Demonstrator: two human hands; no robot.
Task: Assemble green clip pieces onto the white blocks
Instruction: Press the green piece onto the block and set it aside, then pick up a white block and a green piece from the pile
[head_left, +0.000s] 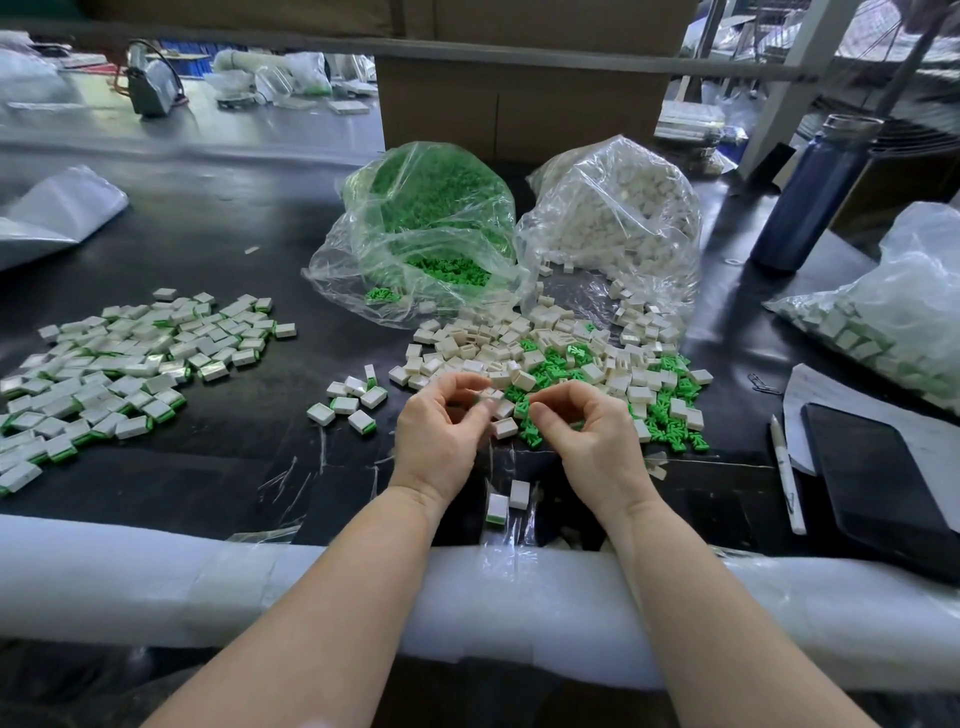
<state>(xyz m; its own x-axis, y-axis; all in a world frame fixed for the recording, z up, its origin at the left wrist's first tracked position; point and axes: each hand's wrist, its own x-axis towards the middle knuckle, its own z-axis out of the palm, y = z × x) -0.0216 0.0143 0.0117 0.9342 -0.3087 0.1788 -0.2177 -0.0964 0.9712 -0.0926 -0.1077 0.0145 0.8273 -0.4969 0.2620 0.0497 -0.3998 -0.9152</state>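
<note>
Open green clip bag (431, 218), white block bag (618, 208), blue bottle (810, 197), phone (878, 467)

Both bare forearms reach forward, wrists close together. Left hand (441, 431) fingers curled, thumb meeting fingertips in a pinch. Right hand (587, 431) likewise curled, thumb and forefinger pinched.

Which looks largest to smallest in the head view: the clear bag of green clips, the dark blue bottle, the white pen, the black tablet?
1. Clear plastic bag of green clips
2. Flat black tablet, though nearer the camera
3. Dark blue metal bottle, though farther away
4. Thin white pen
</note>
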